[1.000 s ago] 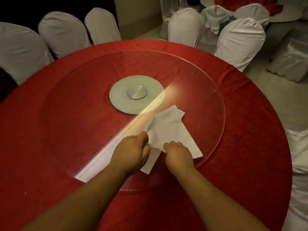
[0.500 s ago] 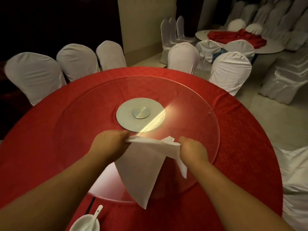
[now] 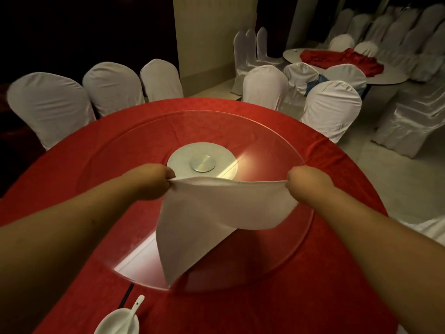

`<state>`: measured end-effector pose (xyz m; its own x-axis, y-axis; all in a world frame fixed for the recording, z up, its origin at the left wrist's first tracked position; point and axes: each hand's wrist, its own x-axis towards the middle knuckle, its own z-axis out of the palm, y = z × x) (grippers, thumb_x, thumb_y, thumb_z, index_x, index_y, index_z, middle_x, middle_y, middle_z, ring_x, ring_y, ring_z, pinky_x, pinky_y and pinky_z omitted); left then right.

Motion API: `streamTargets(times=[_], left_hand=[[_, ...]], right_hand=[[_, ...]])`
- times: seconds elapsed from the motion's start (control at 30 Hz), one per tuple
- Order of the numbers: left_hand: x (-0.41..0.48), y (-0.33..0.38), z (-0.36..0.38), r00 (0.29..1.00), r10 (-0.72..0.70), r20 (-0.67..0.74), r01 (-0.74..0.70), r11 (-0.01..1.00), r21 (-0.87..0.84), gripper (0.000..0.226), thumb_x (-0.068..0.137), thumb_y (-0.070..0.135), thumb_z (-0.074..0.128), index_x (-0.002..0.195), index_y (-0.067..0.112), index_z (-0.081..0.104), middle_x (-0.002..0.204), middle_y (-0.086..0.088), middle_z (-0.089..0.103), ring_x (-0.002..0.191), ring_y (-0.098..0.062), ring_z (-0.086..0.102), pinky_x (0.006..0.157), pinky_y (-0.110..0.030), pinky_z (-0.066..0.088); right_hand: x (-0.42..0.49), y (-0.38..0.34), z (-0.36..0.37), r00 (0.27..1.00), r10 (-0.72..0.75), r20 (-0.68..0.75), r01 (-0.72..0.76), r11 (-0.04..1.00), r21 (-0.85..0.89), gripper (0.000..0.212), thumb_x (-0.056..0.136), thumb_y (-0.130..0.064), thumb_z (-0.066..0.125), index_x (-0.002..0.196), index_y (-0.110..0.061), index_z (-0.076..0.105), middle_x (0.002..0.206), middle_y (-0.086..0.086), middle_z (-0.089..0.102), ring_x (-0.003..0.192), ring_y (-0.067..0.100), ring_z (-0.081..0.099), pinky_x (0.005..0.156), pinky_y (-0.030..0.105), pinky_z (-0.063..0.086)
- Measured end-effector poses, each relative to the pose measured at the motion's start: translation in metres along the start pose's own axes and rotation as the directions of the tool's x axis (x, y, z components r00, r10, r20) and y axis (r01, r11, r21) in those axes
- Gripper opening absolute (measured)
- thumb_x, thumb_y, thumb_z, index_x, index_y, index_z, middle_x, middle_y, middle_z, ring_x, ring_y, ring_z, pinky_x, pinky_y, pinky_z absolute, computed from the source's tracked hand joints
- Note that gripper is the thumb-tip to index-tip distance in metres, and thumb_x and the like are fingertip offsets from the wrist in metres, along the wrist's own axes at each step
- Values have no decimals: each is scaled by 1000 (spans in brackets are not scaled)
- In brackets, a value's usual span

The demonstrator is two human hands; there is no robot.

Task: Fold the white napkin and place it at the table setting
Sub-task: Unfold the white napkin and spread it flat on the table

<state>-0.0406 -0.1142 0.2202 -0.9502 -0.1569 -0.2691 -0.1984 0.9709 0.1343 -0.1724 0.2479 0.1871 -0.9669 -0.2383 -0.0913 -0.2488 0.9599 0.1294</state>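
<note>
I hold the white napkin [image 3: 204, 213] in the air above the round red table [image 3: 72, 169]. My left hand [image 3: 151, 180] pinches its left corner and my right hand [image 3: 305, 184] pinches its right corner. The top edge is stretched taut between them. The cloth hangs down in a point toward the near rim of the glass turntable [image 3: 277, 141]. At the bottom edge of the view lies the table setting: a white bowl [image 3: 115, 323] with a white spoon [image 3: 136, 306] in it, and dark chopsticks [image 3: 126, 295] beside it.
A metal hub [image 3: 202, 162] sits at the turntable's centre. Chairs in white covers [image 3: 48, 104] ring the far side of the table. A second table with a red cloth [image 3: 342, 59] stands at the back right, with more covered chairs around it.
The napkin lay on the glass a second ago; both hands lifted it and moved apart, stretching its top edge wide. The view tilted up, and the bowl came into sight.
</note>
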Motion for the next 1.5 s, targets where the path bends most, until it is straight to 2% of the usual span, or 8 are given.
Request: streamTargets(times=[0.13, 0.27, 0.47, 0.7, 0.93, 1.27, 1.37, 1.5], left_hand=[[8, -8, -27, 915, -114, -386, 129, 992, 13, 15, 95, 23, 58, 98, 24, 73, 83, -3, 66, 73, -26, 62, 62, -37, 51], [10, -16, -64, 661, -8, -751, 38, 999, 23, 14, 94, 17, 58, 92, 9, 70, 82, -21, 68, 66, -39, 59, 56, -41, 44], [-13, -9, -75, 511, 246, -824, -141, 969, 202, 11, 88, 13, 70, 95, 4, 70, 84, -23, 67, 68, -41, 61, 56, -41, 41], [-32, 18, 35, 642, 516, -567, -466, 850, 245, 13, 77, 14, 78, 90, 12, 80, 81, -9, 74, 68, -33, 69, 55, -39, 56], [-38, 52, 194, 826, 509, -243, -498, 860, 110, 11, 77, 19, 69, 84, 23, 76, 78, 2, 71, 70, -24, 66, 59, -33, 52], [-69, 67, 295, 839, 539, 70, -543, 836, 75, 18, 84, 27, 62, 90, 23, 78, 81, 2, 73, 73, -24, 69, 58, -31, 47], [-70, 73, 299, 860, 509, 19, -510, 859, 39, 25, 90, 30, 56, 94, 20, 78, 87, -1, 74, 79, -27, 69, 61, -33, 41], [-66, 84, 302, 899, 436, 35, -437, 899, 31, 31, 93, 28, 47, 100, 15, 74, 96, -5, 71, 89, -28, 64, 68, -38, 45]], right_hand=[[34, -8, -32, 948, 33, -317, 7, 992, 124, 20, 94, -16, 53, 101, -16, 72, 100, 15, 72, 90, 39, 68, 69, 37, 48], [57, -12, -85, 834, 53, -549, 81, 973, 217, 25, 96, -18, 46, 103, -17, 69, 96, 18, 70, 85, 43, 65, 68, 40, 49], [55, 7, -112, 714, 154, -683, 107, 940, 324, 28, 98, -24, 46, 111, -20, 70, 90, 16, 73, 76, 40, 65, 60, 33, 38], [22, 37, -16, 841, 244, -484, 44, 859, 509, 31, 96, -23, 53, 122, -28, 69, 105, 16, 75, 93, 43, 68, 77, 44, 56], [-17, 57, 145, 918, 381, -110, -234, 744, 626, 40, 91, -9, 55, 127, -21, 69, 119, 21, 71, 105, 43, 67, 86, 43, 53], [-74, 55, 267, 888, 334, 317, -449, 779, 438, 58, 90, -9, 49, 147, -18, 46, 146, 17, 51, 127, 40, 53, 101, 43, 45], [-98, 32, 258, 967, 236, 91, -246, 961, 127, 62, 76, -14, 56, 138, -19, 53, 116, 13, 61, 102, 35, 58, 82, 44, 53], [-140, -27, 252, 983, -181, -14, 178, 947, 267, 52, 77, -23, 61, 129, -21, 61, 108, 4, 61, 99, 28, 59, 85, 42, 53]])
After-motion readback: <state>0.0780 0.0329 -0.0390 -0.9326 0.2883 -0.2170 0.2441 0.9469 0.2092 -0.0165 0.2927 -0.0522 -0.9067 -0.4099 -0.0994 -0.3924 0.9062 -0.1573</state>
